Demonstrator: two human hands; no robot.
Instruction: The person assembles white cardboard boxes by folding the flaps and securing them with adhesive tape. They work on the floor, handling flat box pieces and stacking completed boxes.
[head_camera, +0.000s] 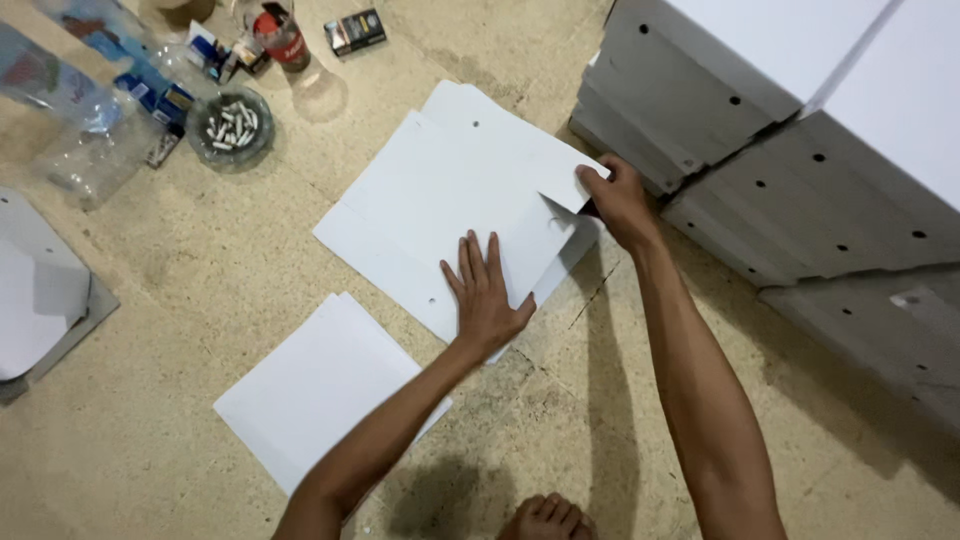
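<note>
The left hand (487, 295) lies flat, fingers spread, pinning the white die-cut cardboard sheet (440, 215) to the speckled floor (200, 270) so it cannot slide while the right hand (617, 200) pinches its corner flap (565, 180), lifting it beside the stacked folded boxes (760, 130)

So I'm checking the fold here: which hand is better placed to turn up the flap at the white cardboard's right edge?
Probably the right hand: it already pinches that flap, while the left hand lies flat on the white cardboard sheet.
</note>
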